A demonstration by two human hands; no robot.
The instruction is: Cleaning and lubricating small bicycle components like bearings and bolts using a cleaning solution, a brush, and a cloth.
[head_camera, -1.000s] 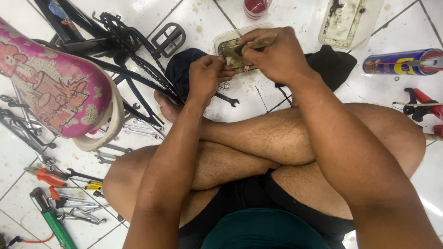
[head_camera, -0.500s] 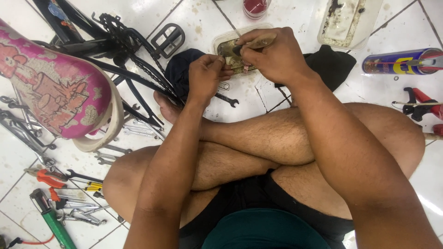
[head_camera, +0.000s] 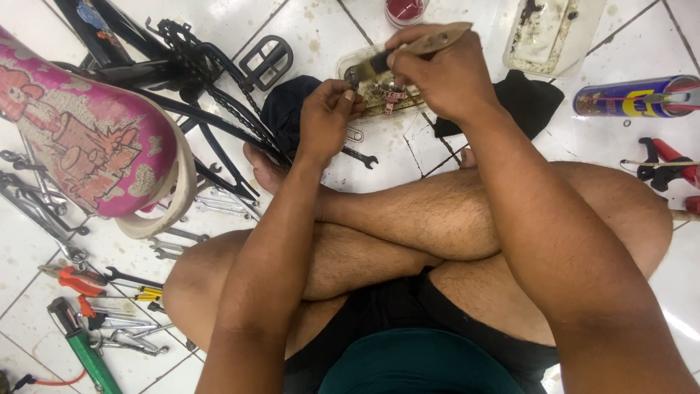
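- A pink patterned bicycle saddle (head_camera: 80, 138) at the left, over a black bicycle frame (head_camera: 182, 80) with a pedal (head_camera: 266, 62).
- A blue spray can (head_camera: 634, 98) lying at the right, near red-handled pliers (head_camera: 667, 164).
- Loose wrenches (head_camera: 124, 339) and a green pump (head_camera: 84, 346) on the white tiled floor (head_camera: 321, 29), lower left.
- A black rag (head_camera: 529, 98).

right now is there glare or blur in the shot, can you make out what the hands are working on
Head view: sharp overall, lit evenly from above; the white tiled floor shows soft glare and little shadow. The right hand grips a brush over a clear tray; the left hand pinches something too small and hidden to identify. Edges bend slightly from the wide lens.
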